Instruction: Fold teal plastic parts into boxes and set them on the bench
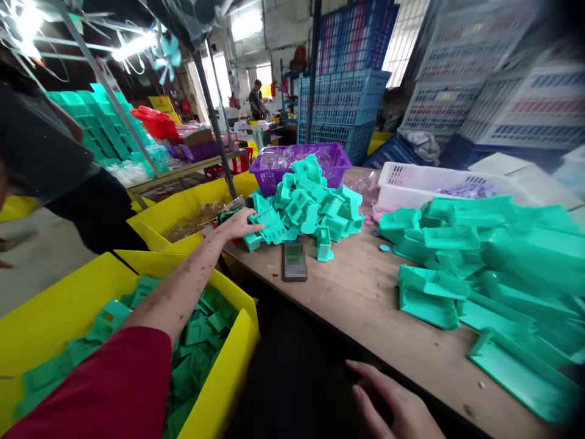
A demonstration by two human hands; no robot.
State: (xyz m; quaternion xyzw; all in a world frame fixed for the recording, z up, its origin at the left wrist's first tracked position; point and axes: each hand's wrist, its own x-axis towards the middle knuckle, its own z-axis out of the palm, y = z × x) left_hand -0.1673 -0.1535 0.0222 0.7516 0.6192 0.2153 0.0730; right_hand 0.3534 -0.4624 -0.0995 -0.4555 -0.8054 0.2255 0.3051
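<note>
My left hand (238, 224) reaches out over the yellow bin to the left edge of a pile of small teal plastic parts (307, 206) on the wooden table (365, 292). Its fingers curl around one teal part (260, 219) at the pile's edge. My right hand (393, 402) rests low at the near table edge, fingers stretched out and holding nothing. A phone (294, 260) lies flat just in front of the pile.
A big heap of larger teal parts (484, 268) covers the right of the table. A purple basket (297, 161) and a white basket (429, 183) stand behind. Yellow bins (214, 390) of teal parts sit at left. A person in dark clothes (50, 158) stands far left.
</note>
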